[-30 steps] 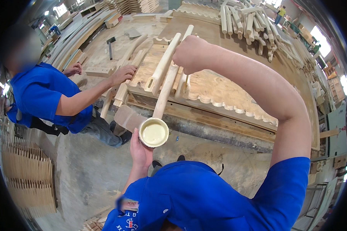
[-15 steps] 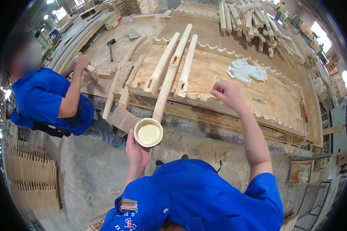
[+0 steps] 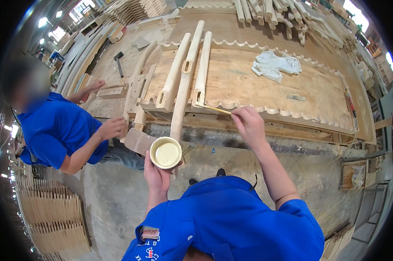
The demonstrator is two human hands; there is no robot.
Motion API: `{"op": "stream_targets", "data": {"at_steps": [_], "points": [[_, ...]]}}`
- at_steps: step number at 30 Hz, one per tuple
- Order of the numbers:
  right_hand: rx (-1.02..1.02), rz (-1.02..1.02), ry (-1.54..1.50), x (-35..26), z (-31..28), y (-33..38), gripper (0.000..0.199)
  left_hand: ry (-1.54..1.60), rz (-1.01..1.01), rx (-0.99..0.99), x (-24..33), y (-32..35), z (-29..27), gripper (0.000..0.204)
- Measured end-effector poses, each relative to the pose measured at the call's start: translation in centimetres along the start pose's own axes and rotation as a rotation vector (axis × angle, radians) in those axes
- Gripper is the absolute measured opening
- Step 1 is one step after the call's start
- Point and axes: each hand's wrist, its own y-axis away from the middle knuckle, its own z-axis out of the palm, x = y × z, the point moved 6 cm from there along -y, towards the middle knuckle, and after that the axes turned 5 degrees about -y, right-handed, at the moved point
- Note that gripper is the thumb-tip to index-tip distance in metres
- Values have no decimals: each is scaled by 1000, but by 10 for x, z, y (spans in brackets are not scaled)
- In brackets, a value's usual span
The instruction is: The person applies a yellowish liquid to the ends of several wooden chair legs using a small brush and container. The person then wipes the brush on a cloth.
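My left hand (image 3: 158, 177) is wrapped round a small round cup of cream-coloured glue (image 3: 166, 153), held upright in front of the bench. Between the closed fingers of my right hand (image 3: 250, 124) is a thin wooden stick (image 3: 218, 110). Its tip touches the near end of the right-hand wooden post (image 3: 201, 71), just below an oblong slot. To the left lie a longer post (image 3: 189, 65), slotted partway along and jutting over the bench edge, and another slotted post (image 3: 173, 74). All rest on scalloped wooden strips.
White gloves (image 3: 275, 66) and a small wood piece (image 3: 295, 97) lie on the plywood bench (image 3: 244, 87). A hammer (image 3: 119, 63) lies at the left, near a co-worker in blue (image 3: 63, 126). Posts are piled (image 3: 274, 13) at the back; slatted wood stacks (image 3: 52, 217) stand on the floor.
My right hand has come nearer and slightly left, and the stick's tip has shifted from the slot to the post's end below it. The co-worker's hands have moved apart.
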Motion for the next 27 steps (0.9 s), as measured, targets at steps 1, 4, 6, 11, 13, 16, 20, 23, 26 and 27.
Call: {"op": "stream_targets", "data": {"at_steps": [1, 4, 6, 11, 13, 16, 20, 23, 26, 27], "points": [[5, 2, 3, 0, 0, -1, 6, 0, 1, 0, 0, 0, 0, 53], [-23, -17, 9, -3, 2, 0, 8, -3, -7, -16, 0, 0, -1, 47], [-32, -46, 15, -4, 3, 0, 8, -15, 0, -19, 0, 0, 0, 47], [-70, -45, 64, -6, 4, -3, 8, -12, 7, -4, -1, 0, -1, 55], [-78, -29, 88, -3, 6, -4, 7, -12, 7, -26, -1, -1, 1, 55], [-85, -24, 100, -4, 7, -10, 5, -39, 15, -25, 0, 0, 3, 55], [-98, 29, 80, -2, 7, -15, 5, -52, 20, -30, 2, 1, 7, 56], [-77, 65, 57, 4, 8, -15, 5, -46, 18, -25, 3, 1, 8, 53], [-41, 90, -27, 6, 3, -12, 6, -12, 9, -21, 2, 0, 1, 48], [-63, 69, -27, 6, 3, -12, 6, -14, 11, -23, 1, 0, -1, 48]]}}
